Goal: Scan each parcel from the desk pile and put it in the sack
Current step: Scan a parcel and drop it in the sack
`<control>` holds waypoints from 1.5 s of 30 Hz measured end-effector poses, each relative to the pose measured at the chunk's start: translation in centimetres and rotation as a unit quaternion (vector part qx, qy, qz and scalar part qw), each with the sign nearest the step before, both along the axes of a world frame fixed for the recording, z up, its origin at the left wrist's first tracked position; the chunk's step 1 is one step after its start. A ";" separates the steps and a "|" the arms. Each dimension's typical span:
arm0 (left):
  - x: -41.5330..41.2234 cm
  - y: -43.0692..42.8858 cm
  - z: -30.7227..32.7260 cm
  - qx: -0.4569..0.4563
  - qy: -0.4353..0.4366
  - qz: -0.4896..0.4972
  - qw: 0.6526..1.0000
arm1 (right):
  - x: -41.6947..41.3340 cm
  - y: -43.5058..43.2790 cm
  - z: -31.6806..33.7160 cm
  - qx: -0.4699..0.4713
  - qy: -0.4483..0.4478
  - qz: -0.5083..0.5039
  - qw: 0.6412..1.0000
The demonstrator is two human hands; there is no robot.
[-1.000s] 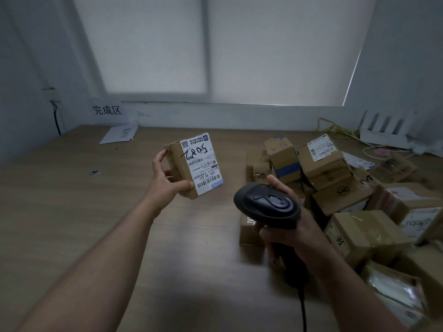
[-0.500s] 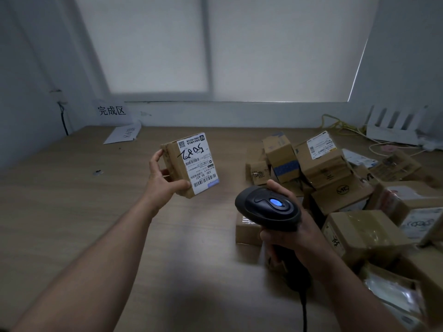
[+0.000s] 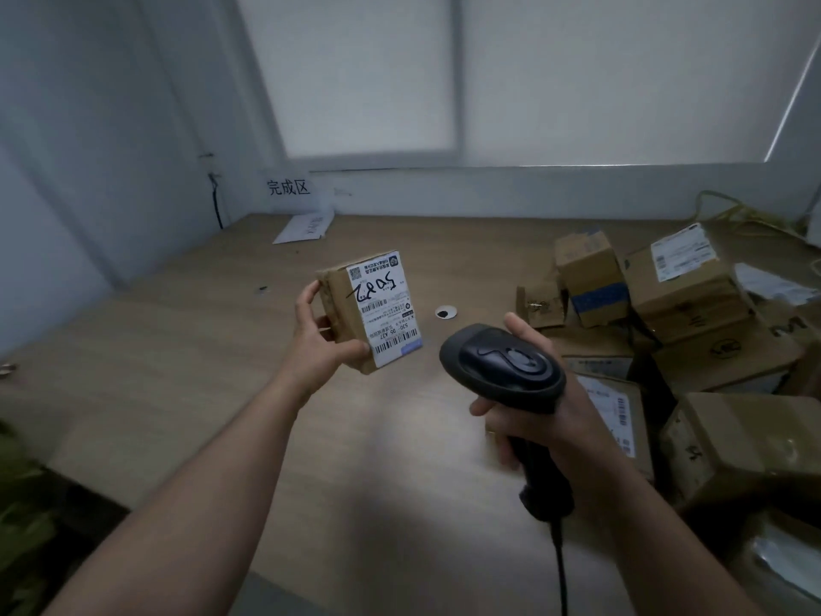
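scanner cable (image 3: pixel 560 566) cut off; maybe sack (image 3: pixel 20 504) btm-left

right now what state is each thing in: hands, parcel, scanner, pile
left hand, grips the parcel by its edges
parcel, held above the desk, label facing the camera
right hand, grips the scanner by its handle
scanner, raised, top light unlit
desk pile, closed boxes heaped on the desk's right
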State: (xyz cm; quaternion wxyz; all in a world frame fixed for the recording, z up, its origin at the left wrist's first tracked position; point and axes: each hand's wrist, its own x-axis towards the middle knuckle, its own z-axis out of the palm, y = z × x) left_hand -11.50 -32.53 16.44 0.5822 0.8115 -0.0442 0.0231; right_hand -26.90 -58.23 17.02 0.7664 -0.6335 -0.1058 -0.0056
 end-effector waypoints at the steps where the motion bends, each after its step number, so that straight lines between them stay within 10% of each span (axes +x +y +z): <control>1: -0.3 0.7 -0.1 -0.001 0.002 0.006 1.000 | 0.1 0.6 0.2 0.005 -0.005 0.008 1.000; 32: 2.5 32.0 -1.8 -0.030 0.000 0.055 0.998 | 5.4 31.0 1.1 -0.065 0.012 0.015 0.998; 45: -6.5 43.4 -1.5 -0.042 -0.023 0.232 0.972 | 9.5 41.4 1.3 -0.071 -0.007 0.186 0.980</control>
